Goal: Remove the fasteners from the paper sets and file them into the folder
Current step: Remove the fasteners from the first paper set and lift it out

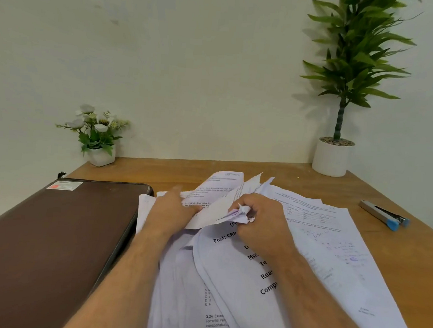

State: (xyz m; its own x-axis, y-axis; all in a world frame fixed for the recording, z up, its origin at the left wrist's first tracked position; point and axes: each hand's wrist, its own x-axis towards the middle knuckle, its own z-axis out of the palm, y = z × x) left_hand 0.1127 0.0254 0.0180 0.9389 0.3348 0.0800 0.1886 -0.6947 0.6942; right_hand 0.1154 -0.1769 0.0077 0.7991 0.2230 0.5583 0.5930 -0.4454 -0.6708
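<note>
- On the wooden table (274, 173), which fills the lower half of the view and meets a pale wall, everything else rests.
- One brown folder (48, 241) lies closed on the left side of the table, with one small white and red label (64, 185) near its far corner.
- One loose heap of printed papers (320, 249) spreads over the middle and right of the table, its left edge just beside the folder; the sheets overlap too much to count.
- Two plants stand at the back against the wall: one tall leafy plant (353, 58) in a white round pot (331, 158) at the far right corner, and one small bunch of white flowers (94, 125) in a white pot (102, 156) at the far left.
- Two bare forearms reach in from the bottom edge over the papers.
- Left hand (171, 209) lies on top of the heap with its fingers stretched out straight, pressing down a curled sheet.
- Right hand (260, 219) is curled tight, pinching the crumpled corner (242, 212) of a paper set; whether a fastener sits there I cannot tell.
- One stapler-like tool (383, 215), silver with blue tips, lies alone on the right, well apart from both hands.
</note>
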